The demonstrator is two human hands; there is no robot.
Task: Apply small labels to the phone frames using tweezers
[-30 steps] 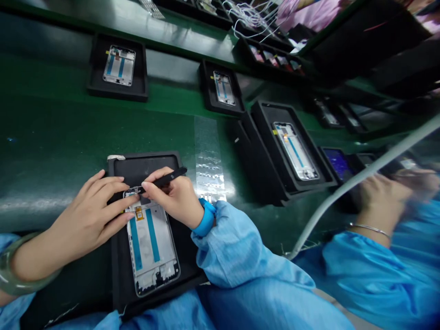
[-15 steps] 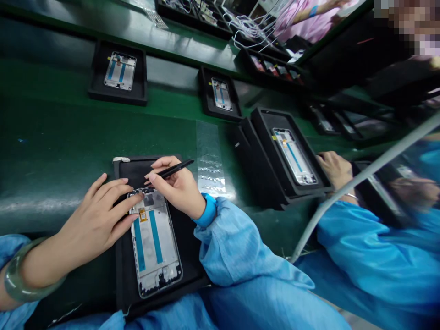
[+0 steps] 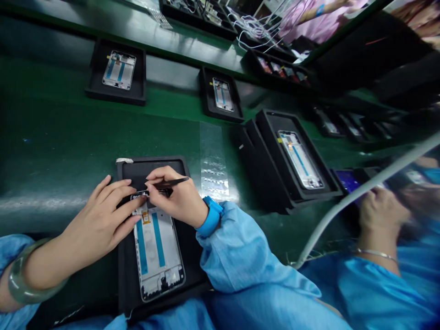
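Observation:
A silver phone frame [image 3: 160,252] with two blue strips and an orange flex piece lies in a black foam tray [image 3: 192,256]. My left hand [image 3: 99,215] has its fingers spread, with fingertips resting on the frame's upper left edge. Black tweezers [image 3: 172,183] are pinched in my right hand [image 3: 177,197], over the top end of the frame. Their tip, near the frame's top edge, is hidden by my fingers.
Stacked black trays [image 3: 268,169] with a phone frame [image 3: 300,160] stand to the right. Two more trays [image 3: 137,87] sit farther back. A clear plastic strip [image 3: 213,158] lies on the green table. A grey cable [image 3: 330,215] and a co-worker's hand [image 3: 383,211] are at right.
My right hand has moved slightly down, and the tweezers are tilted flatter. The co-worker's hand has moved right, away from the stacked trays. The view has shifted slightly.

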